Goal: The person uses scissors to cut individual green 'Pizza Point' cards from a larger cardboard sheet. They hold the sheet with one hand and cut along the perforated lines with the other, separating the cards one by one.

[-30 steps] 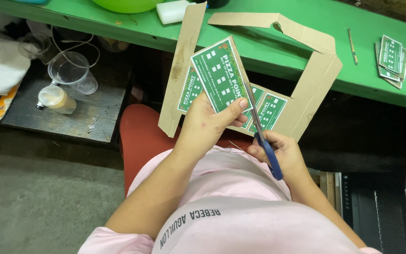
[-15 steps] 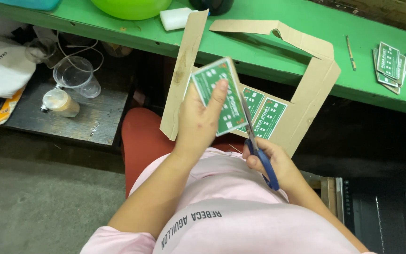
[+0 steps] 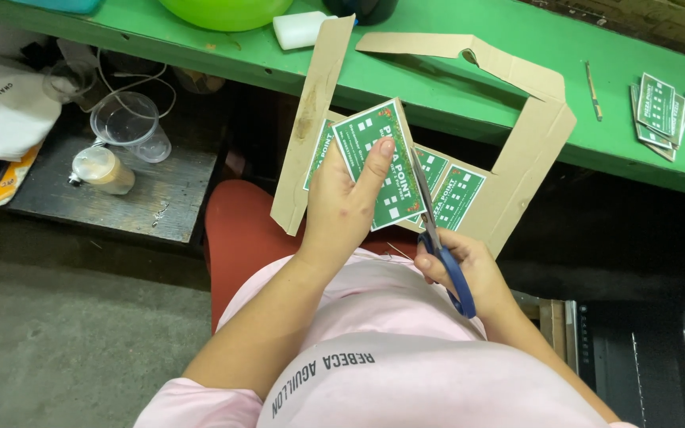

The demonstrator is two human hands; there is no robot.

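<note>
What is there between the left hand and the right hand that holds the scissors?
In the head view, the green printed card and the scissors' blades lie between the left hand and the right hand.

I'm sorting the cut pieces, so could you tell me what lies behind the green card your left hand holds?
Behind the green card in the left hand show more green cards on brown cardboard; anything directly behind it is covered.

One head-worn camera looks steeply down, close over the person's lap, with the green table (image 3: 469, 87) seemingly along the far edge.
</note>
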